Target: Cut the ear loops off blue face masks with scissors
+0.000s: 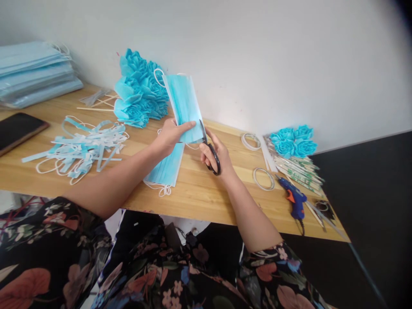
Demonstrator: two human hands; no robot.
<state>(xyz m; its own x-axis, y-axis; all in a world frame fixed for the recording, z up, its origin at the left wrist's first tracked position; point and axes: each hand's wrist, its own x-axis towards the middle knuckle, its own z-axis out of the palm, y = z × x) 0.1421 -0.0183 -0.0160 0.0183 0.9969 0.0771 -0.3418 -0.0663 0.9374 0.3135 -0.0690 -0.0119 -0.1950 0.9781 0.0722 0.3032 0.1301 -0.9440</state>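
Observation:
My left hand (170,135) pinches a light-blue face mask (184,96) near its lower end, thumb on the front, the mask held upright above the table. One white ear loop shows at its upper left. Black-handled scissors (213,159) are in my right hand (222,152), fingers in the handle rings. The blades point up and lie at the mask's right lower edge; I cannot tell how far apart they are. Below my left hand, more blue masks (164,169) lie on the table with white loops bunched at the near end.
At left lie cut strips and loops (86,146), a phone (19,128) and a bagged mask stack (35,75). Blue fabric flowers (138,92) stand by the wall. Tape rolls (264,179), more flowers (293,141) and a blue glue gun (294,197) are at right on the wooden table (199,193).

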